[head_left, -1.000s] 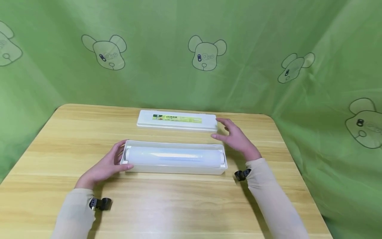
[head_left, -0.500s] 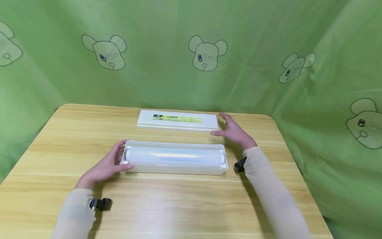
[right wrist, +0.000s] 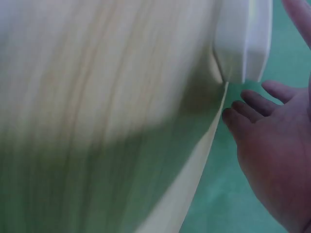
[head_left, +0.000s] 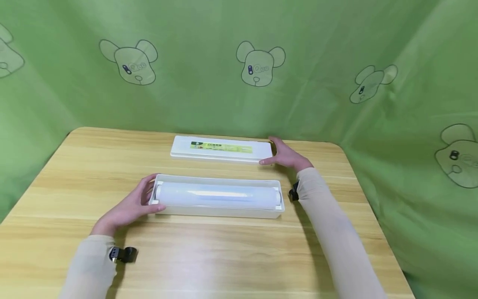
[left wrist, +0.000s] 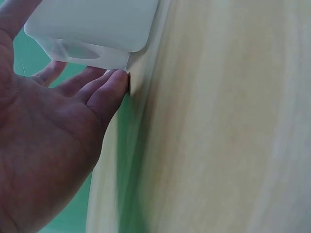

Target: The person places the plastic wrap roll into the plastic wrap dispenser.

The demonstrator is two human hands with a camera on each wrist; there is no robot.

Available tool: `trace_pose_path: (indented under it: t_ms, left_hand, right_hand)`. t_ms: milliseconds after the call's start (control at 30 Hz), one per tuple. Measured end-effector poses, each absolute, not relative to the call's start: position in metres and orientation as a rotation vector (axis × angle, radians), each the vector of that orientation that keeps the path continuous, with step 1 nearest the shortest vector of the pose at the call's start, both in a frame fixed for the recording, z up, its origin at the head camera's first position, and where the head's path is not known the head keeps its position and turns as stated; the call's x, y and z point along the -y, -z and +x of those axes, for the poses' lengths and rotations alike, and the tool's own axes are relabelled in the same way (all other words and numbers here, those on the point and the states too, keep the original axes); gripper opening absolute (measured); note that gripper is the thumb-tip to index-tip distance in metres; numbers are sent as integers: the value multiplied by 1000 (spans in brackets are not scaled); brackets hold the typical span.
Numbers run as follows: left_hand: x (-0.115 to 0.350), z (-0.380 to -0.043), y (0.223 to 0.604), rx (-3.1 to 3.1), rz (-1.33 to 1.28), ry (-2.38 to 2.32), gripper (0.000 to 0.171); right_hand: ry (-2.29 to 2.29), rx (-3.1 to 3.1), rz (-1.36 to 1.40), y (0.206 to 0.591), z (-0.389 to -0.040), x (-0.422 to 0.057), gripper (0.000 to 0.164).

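A long white plastic box point(head_left: 220, 211) lies on the table with a shiny roll of cling film point(head_left: 224, 195) inside it. Its left end is held by my left hand point(head_left: 130, 203), thumb along the front and fingers round the end; in the left wrist view the fingertips meet the box's end wall. Behind the box lies its white lid point(head_left: 183, 147), with a yellow-green label point(head_left: 224, 147) facing up. My right hand point(head_left: 287, 157) spans the lid's right end, thumb at the front corner and fingers behind. In the right wrist view its fingers are extended, close below the lid end point(right wrist: 238, 43).
The wooden table point(head_left: 209, 257) reaches back to a green curtain point(head_left: 201, 95) printed with bear heads. The lid sits close to the table's far edge. A small black camera point(head_left: 125, 254) is strapped to the left wrist.
My right hand has moved back and to the left, and its fingers now frame the lid's right end. The left hand, box and lid stay in place.
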State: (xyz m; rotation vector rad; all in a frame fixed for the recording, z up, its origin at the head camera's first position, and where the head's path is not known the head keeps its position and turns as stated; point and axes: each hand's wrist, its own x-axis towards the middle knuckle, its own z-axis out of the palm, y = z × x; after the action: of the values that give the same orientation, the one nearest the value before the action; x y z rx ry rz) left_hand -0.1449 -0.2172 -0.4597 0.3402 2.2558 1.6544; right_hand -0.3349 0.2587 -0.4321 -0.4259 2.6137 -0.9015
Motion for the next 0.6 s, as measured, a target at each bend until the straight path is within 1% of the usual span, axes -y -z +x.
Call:
trace_pose_path:
  t_ms: [267,600]
  left_hand:
    - [215,-145,463,-2220,332,-1694,102]
    - [217,-146,460,-2222,314,-1682,102]
  right_hand:
    - [812,-2637,-577,446,-348,-257,115]
    - [750,-2659,-571,448,-349,-253,106]
